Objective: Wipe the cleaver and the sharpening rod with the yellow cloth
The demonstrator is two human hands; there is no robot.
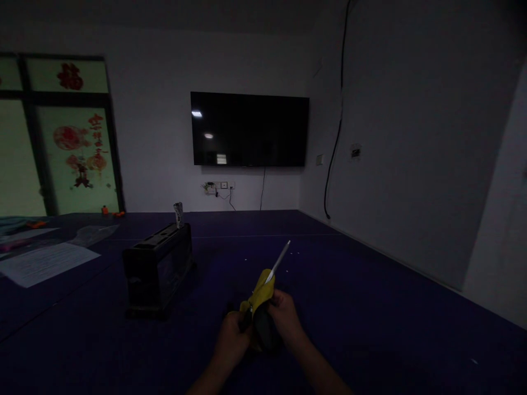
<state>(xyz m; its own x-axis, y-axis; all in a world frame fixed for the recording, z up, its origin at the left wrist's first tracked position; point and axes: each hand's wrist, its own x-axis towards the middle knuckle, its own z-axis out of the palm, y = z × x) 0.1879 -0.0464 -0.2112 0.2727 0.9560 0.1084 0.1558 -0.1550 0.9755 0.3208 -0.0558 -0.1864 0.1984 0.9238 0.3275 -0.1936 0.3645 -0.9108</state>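
Low in the middle of the head view, my left hand is closed around the dark handle of what looks like a pair of scissors. One silver blade points up and to the right, away from me. A yellow, limp, cloth-like piece with a dark grey underside lies against the blade. My right hand pinches the edge of this piece on its right side. The other blade does not show, and it is too dark to make out the left fingers well.
A black slotted box stands on the dark blue tabletop at left, a patterned roll upright on its far end. Farther left lie printed sheets and clear plastic. Small white scraps dot the table. A wall borders the right.
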